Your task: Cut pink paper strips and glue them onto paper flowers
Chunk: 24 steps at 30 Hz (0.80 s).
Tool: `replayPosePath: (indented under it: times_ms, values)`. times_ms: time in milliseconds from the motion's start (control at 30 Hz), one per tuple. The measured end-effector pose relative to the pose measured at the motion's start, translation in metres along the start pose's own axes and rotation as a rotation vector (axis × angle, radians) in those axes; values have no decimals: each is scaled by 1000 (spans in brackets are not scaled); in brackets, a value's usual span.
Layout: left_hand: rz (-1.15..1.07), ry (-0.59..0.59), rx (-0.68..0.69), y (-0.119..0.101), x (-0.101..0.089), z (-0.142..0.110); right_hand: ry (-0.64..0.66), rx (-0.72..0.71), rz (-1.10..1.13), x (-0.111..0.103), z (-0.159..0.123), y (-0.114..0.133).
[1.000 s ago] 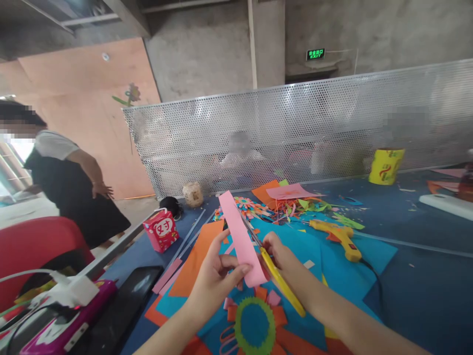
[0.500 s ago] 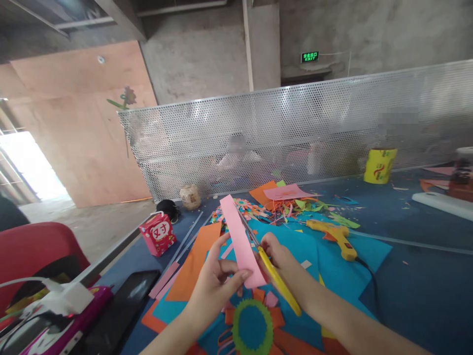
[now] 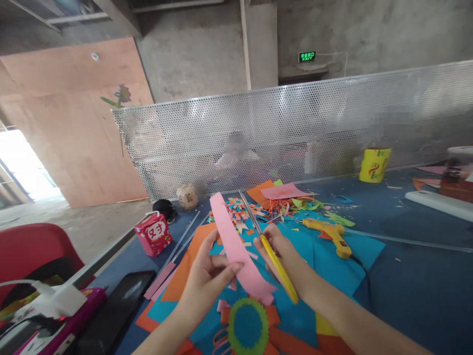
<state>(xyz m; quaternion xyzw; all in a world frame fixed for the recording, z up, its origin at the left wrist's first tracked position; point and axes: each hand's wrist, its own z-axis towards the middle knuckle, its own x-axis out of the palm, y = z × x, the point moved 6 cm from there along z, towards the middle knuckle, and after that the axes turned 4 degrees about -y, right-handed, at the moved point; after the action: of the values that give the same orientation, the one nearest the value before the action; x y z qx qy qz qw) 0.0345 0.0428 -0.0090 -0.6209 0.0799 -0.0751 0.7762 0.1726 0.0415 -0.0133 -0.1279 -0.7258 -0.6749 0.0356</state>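
Note:
Between the thumb and fingers of my left hand (image 3: 212,273) is a long pink paper strip (image 3: 232,241), slanting from far left to near right. My right hand (image 3: 284,254) grips yellow-handled scissors (image 3: 275,264), whose metal blades point away from me. The blades look closed and lie just right of the strip, apart from it. Below both hands is a paper flower (image 3: 247,325) with a blue centre, a fringed green ring and orange petals. It rests on blue paper sheets (image 3: 299,276); my right fingers are partly hidden by the scissor handle.
A yellow glue gun (image 3: 330,235) lies to the right with its cord. Paper scraps (image 3: 295,203) are heaped toward the perforated metal screen (image 3: 199,143), behind which a person sits. On the left are a red box (image 3: 153,234), a black phone (image 3: 116,308) and a power strip (image 3: 79,315).
The scissors have come away from the pink strip, their blades now right of it. My left hand and the strip have shifted slightly left, and more of the strip's near end shows.

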Motion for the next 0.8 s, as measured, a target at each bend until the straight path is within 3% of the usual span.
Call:
replayPosePath:
  times_ms: [167, 367, 433, 600, 800]
  values:
    - [51, -5, 0, 0, -5, 6, 41, 7, -133, -4, 4, -4]
    - [88, -48, 71, 2, -12, 9, 49, -303, -434, -12, 14, -7]
    - [86, -76, 96, -1, -15, 12, 52, -320, -470, -12, 12, -5]
    - [51, -239, 209, -16, -33, 20, 140, -288, -581, -7, 7, 1]
    - [-115, -404, 287, -30, -63, 26, 205, -416, -659, -8, 12, -3]
